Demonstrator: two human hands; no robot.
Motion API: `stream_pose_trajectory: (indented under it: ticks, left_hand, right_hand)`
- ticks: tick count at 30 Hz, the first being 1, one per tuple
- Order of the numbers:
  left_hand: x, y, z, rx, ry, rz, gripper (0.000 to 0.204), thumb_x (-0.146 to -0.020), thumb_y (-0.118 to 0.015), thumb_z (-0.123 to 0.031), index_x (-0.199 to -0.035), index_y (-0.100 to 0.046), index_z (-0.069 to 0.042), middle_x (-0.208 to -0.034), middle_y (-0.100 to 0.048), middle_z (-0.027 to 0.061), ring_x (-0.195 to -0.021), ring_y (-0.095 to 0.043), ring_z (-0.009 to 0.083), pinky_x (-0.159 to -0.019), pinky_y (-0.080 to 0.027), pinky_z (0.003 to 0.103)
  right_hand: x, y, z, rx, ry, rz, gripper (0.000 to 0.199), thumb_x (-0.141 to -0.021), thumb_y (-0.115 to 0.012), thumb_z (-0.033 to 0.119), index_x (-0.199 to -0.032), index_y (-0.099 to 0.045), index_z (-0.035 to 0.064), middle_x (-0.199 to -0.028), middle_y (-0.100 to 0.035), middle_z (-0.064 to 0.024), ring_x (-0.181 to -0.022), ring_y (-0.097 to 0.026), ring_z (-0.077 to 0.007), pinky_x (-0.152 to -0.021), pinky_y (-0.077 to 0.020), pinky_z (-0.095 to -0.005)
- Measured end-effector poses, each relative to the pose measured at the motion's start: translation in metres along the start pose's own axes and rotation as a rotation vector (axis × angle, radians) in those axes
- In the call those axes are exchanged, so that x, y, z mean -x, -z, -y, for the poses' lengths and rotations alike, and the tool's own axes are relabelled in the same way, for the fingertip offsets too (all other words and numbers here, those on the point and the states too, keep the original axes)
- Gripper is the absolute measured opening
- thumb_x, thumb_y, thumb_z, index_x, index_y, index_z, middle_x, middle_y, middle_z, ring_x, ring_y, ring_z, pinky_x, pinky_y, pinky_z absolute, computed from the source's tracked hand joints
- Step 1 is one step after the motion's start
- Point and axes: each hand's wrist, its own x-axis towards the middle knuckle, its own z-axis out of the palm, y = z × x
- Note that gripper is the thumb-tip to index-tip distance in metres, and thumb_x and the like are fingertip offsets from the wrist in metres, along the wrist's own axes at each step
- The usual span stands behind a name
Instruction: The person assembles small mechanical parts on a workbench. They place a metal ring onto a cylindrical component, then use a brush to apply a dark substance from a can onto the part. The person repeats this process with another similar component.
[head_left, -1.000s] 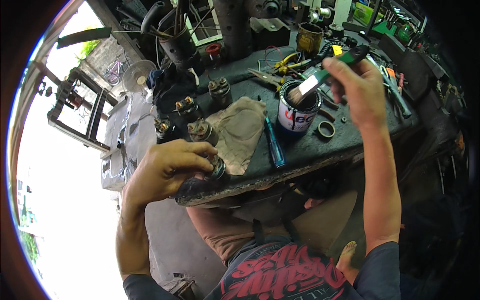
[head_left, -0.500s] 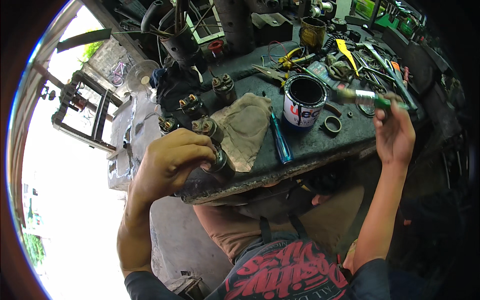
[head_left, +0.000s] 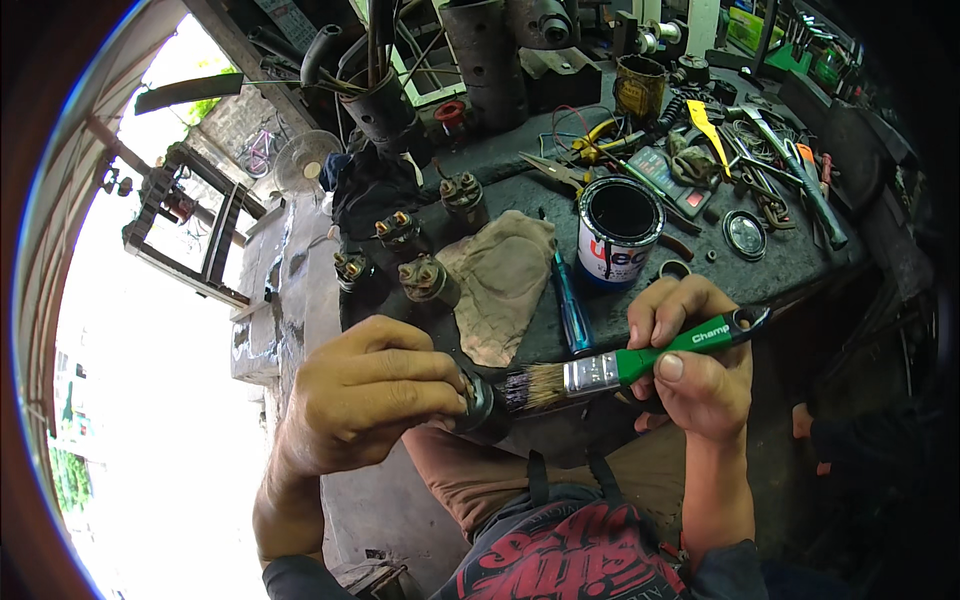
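My left hand grips a dark cylindrical solenoid at the bench's front edge, covering part of its end. In my right hand is a paintbrush, pinched by its green handle. Its dark-tipped bristles point left and meet the solenoid's side. Beyond, an open paint can has black paint inside and drips down its white wall. Several similar solenoids, one of them nearest my left hand, stand upright on the bench with their terminals up.
A tan cloth lies beside a blue-handled screwdriver. Yellow-handled pliers, a multimeter, a round lid and scattered tools cover the right of the bench. A metal tube holding rods stands at the back.
My right hand has brought the paintbrush from the far right, beyond the can, to the solenoid. My left hand has lifted the solenoid slightly toward me and tilted it.
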Motion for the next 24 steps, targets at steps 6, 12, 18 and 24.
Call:
stream_pose_trajectory:
  ticks: [6, 12, 18, 24]
  left_hand:
    - [-0.003, -0.006, -0.002, 0.047, -0.034, 0.013, 0.023, -0.073, -0.083, -0.008, -0.096, -0.081, -0.009, -0.099, -0.078, 0.0053, -0.091, -0.071, 0.0281, -0.076, -0.060, 0.036]
    - [-0.005, -0.012, 0.003, 0.046, -0.057, 0.002, 0.022, -0.073, -0.082, -0.007, -0.096, -0.080, -0.009, -0.100, -0.077, 0.0049, -0.092, -0.070, 0.0274, -0.077, -0.059, 0.036]
    - [-0.005, -0.016, 0.006, -0.007, -0.066, -0.009, 0.022, -0.073, -0.084, -0.008, -0.095, -0.080, -0.009, -0.100, -0.077, 0.0047, -0.092, -0.070, 0.0266, -0.077, -0.060, 0.036]
    - [-0.004, -0.021, 0.005, -0.016, 0.011, -0.070, 0.024, -0.074, -0.089, -0.011, -0.096, -0.080, -0.010, -0.100, -0.078, 0.0051, -0.093, -0.072, 0.0276, -0.077, -0.060, 0.036]
  right_hand:
    - [-0.018, 0.001, 0.003, 0.035, 0.004, 0.091, 0.024, -0.082, -0.076, 0.005, -0.100, -0.062, -0.0023, -0.099, -0.064, -0.0159, -0.070, -0.063, -0.0140, -0.061, -0.0548, -0.0266]
    - [-0.025, 0.005, 0.010, 0.086, -0.030, 0.101, 0.023, -0.082, -0.077, 0.007, -0.097, -0.062, -0.0025, -0.098, -0.064, -0.0156, -0.071, -0.063, -0.0126, -0.062, -0.0546, -0.0262]
    - [-0.015, 0.001, 0.007, 0.150, -0.054, 0.087, 0.022, -0.081, -0.077, 0.006, -0.097, -0.064, -0.0019, -0.099, -0.064, -0.0153, -0.071, -0.061, -0.0115, -0.062, -0.0528, -0.0244]
    - [0.005, -0.004, -0.002, 0.122, 0.110, -0.003, 0.023, -0.083, -0.076, 0.007, -0.097, -0.062, -0.0035, -0.099, -0.064, -0.0170, -0.070, -0.063, -0.0138, -0.061, -0.0554, -0.0251]
